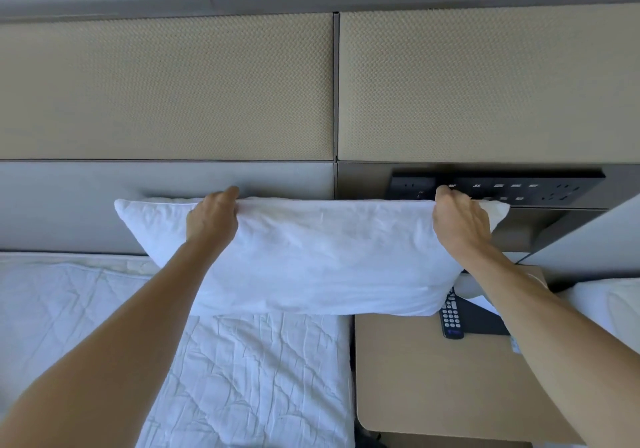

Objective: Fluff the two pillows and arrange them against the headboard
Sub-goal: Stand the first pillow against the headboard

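Left hand (pixel 213 217) and right hand (pixel 459 222): fingers of both curled over the top edge of 1 white pillow (pixel 311 257), gripping it. Pillow: hangs below the fingers, in front of the headboard (pixel 166 87). Beneath: quilted mattress (pixel 242 378), nightstand (pixel 433 378), remote (pixel 451 319). Behind right fingers: switch panel (pixel 519 188).

No text can be read anywhere in the frame: the dark switch panel (pixel 498 187) on the headboard (pixel 166 87), at about 2 o'clock, carries small pale markings too blurred to make out, and the remote (pixel 451 316) on the bedside table (pixel 433 378), at about 4 o'clock, shows rows of buttons whose labels are too small to tell
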`<state>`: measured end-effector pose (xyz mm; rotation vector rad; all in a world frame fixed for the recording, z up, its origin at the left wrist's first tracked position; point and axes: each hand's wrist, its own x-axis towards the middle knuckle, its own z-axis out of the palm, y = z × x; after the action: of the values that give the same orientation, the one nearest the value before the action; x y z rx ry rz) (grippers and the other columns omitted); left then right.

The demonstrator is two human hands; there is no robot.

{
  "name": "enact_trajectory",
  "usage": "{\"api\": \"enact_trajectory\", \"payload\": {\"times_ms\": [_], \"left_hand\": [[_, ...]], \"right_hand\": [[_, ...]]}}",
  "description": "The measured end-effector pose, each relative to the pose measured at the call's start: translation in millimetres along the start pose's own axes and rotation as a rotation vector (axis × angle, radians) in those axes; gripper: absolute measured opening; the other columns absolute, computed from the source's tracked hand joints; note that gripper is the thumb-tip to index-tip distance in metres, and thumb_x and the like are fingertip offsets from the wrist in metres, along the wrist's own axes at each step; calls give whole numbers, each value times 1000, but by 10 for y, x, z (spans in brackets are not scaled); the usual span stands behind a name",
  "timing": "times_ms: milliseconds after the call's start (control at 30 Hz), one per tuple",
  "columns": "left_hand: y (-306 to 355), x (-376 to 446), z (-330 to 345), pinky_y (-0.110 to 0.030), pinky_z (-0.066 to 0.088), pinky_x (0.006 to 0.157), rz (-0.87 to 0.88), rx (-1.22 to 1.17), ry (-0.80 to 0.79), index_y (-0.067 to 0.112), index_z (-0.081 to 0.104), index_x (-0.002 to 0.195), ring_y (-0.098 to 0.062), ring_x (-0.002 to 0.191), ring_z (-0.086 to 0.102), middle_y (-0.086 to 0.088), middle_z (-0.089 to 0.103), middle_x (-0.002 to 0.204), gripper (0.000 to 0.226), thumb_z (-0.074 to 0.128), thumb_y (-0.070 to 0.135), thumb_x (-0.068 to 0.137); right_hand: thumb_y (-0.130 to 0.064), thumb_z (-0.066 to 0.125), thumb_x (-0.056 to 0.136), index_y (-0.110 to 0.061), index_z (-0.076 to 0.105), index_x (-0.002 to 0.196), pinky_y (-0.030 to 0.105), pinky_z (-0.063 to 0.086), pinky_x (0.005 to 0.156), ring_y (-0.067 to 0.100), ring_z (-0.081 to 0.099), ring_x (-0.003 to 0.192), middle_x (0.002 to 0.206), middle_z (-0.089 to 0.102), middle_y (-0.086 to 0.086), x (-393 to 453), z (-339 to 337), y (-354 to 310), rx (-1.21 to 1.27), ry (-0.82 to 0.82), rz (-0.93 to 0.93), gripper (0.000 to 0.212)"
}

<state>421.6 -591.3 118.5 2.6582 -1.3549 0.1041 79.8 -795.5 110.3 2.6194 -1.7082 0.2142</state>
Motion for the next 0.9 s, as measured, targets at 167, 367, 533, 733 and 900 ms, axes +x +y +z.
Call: {"api": "enact_trajectory", "payload": {"times_ms": [167, 367, 533, 733, 900], "left_hand": [[166, -90, -172, -43, 51, 59, 120, -10, 19, 13, 55, 120, -41, 80, 65, -14, 66, 98, 26, 54, 15, 94], [625, -217, -864, -45, 53, 71, 182, -164, 367, 13, 51, 134, -34, 105, 56, -13, 57, 124, 42, 56, 30, 96], [936, -331, -1806, -45, 33, 113, 207, -172, 618, 19, 42, 148, -34, 144, 35, -16, 37, 156, 60, 53, 43, 94], [1105, -682, -2994, -51, 17, 122, 226, -118, 809, 27, 27, 156, -31, 153, 15, -10, 20, 165, 74, 51, 54, 91], [1128, -1022, -3738, -54, 9, 123, 178, -119, 896, 29, 14, 158, -30, 155, 4, -7, 9, 168, 82, 47, 61, 90]], "right_hand": [[-14, 53, 97, -6, 45, 84, 34, 35, 55, 37, 55, 66, 76, 54, 12, -45, -186, -143, 193, 85, -56, 17], [-22, 54, 93, -2, 60, 111, 47, 48, 82, 38, 59, 99, 110, 61, 15, -115, -852, -562, 404, 355, -181, 27], [-38, 49, 91, -7, 48, 137, 49, 37, 101, 34, 44, 134, 146, 46, 14, -185, -1846, -862, 419, 577, -281, 55], [-51, 42, 91, -13, 29, 152, 60, 25, 111, 39, 24, 147, 162, 23, 13, -410, -2950, -960, 308, 670, -348, 73], [-55, 40, 92, -17, 16, 156, 63, 16, 115, 39, 13, 151, 166, 11, 9, -673, -3715, -886, 353, 753, -366, 79]]}}
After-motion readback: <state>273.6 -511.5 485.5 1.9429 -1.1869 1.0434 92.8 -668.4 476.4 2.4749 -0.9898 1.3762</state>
